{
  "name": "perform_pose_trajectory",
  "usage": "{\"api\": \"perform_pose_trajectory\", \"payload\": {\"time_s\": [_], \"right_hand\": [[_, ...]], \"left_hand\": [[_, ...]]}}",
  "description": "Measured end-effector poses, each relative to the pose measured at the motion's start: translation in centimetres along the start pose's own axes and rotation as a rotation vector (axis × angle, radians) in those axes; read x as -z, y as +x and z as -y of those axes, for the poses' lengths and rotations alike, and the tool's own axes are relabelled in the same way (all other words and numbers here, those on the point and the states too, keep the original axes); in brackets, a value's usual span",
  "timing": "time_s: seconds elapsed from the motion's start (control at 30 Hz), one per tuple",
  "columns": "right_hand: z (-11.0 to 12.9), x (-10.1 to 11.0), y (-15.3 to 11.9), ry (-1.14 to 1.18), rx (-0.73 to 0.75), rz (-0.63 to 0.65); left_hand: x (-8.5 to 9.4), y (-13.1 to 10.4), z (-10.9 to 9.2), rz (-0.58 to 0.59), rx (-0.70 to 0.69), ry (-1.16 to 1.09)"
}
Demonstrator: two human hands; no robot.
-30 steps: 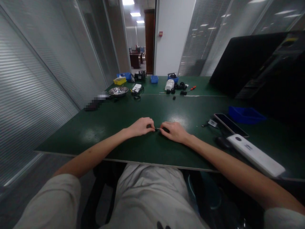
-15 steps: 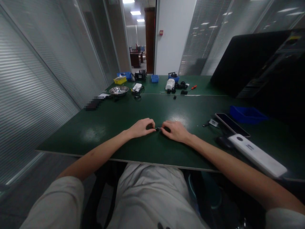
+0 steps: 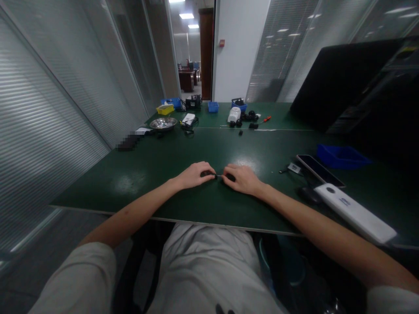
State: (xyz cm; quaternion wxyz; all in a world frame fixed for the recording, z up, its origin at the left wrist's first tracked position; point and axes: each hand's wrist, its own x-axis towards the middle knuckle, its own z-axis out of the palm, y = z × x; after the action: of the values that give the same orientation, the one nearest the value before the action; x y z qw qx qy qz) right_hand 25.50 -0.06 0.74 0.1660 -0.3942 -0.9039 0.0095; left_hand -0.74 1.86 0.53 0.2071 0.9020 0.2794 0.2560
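Both hands meet over the green table [image 3: 183, 148], close to its front edge. My left hand [image 3: 195, 175] is closed in a pinch on a small black piece [image 3: 215, 176] at its fingertips. From that piece a thin, light-coloured pin-like bit [image 3: 219, 175] runs across to the other hand. My right hand [image 3: 241, 179] pinches the far end of this thin bit between thumb and forefinger. Both parts are too small for me to tell their exact kind.
To the right lie a long white device [image 3: 356, 213], a black mouse [image 3: 309, 195], a phone [image 3: 320, 171] and a blue tray [image 3: 342, 157]. Farther back are a metal bowl [image 3: 163, 124], a red-handled screwdriver [image 3: 266, 118], a small blue box [image 3: 213, 107] and a large black monitor [image 3: 340, 83].
My left fingers have shifted slightly, and the small black piece looks turned a little. The right hand is almost still.
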Motion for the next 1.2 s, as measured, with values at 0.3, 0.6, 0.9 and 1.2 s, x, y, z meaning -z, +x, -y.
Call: {"api": "perform_pose_trajectory", "payload": {"time_s": [0.3, 0.6, 0.9, 1.2], "right_hand": [[0.2, 0.0, -0.1, 0.004, 0.028, -0.004], [-0.1, -0.4, 0.0, 0.012, 0.027, 0.004], [0.1, -0.3, 0.0, -0.039, 0.033, 0.028], [0.4, -0.6, 0.1, -0.082, 0.072, 0.043]], "left_hand": [[-0.4, 0.2, 0.4, -0.014, 0.105, -0.152], [-0.6, 0.3, 0.8, -0.063, 0.146, -0.261], [-0.9, 0.4, 0.5, -0.09, 0.075, -0.178], [-1.3, 0.5, 0.5, -0.087, 0.008, -0.145]]}}
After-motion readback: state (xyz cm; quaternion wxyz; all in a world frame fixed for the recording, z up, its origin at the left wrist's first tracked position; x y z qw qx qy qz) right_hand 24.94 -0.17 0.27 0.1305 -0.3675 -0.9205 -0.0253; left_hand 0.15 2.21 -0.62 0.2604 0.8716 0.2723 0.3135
